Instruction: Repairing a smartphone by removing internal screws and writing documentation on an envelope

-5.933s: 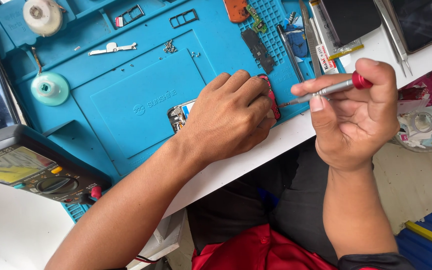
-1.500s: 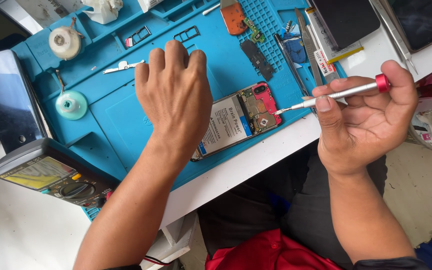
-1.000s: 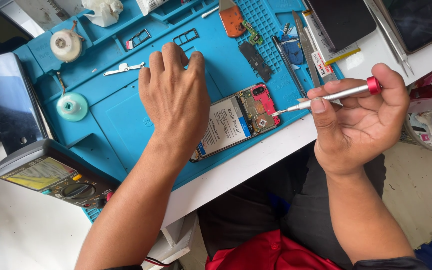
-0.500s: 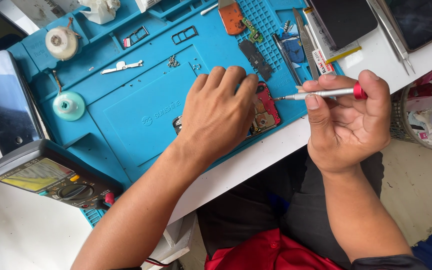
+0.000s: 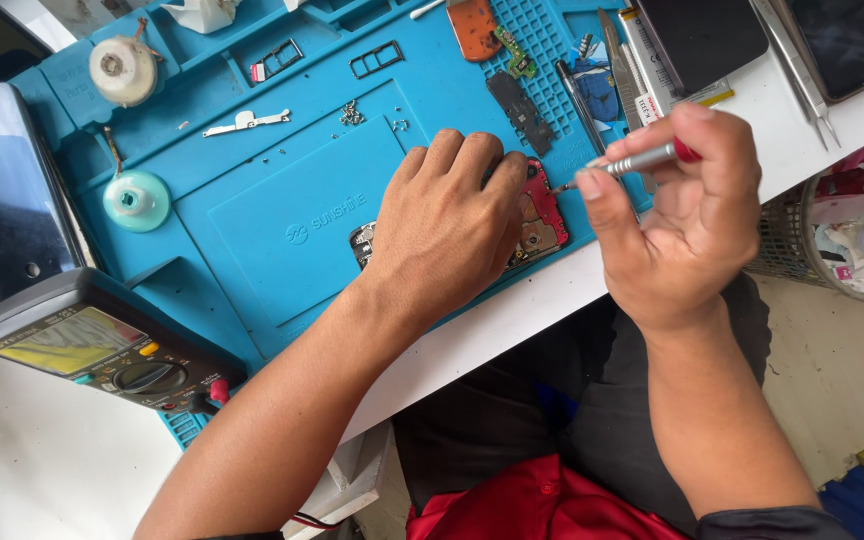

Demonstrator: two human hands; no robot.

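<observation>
My left hand (image 5: 447, 235) lay flat, fingers loosely spread, pressing down on the opened red phone (image 5: 542, 215), which sat on the blue repair mat (image 5: 282, 210) near the front edge of the white worktop (image 5: 512, 335). My right hand (image 5: 687, 235) had its fingers pinched round a small silver screwdriver (image 5: 637, 160) with a red cap, its tip pointing at the phone's upper right corner; contact too small to tell. Loose screws (image 5: 352, 112) and a thin metal bracket (image 5: 245, 122) lay on the mat above my left hand. A multimeter (image 5: 102, 345) sat at the mat's left corner. Two dark screens (image 5: 702, 40) lay at top right, beside tweezers (image 5: 807, 75).
</observation>
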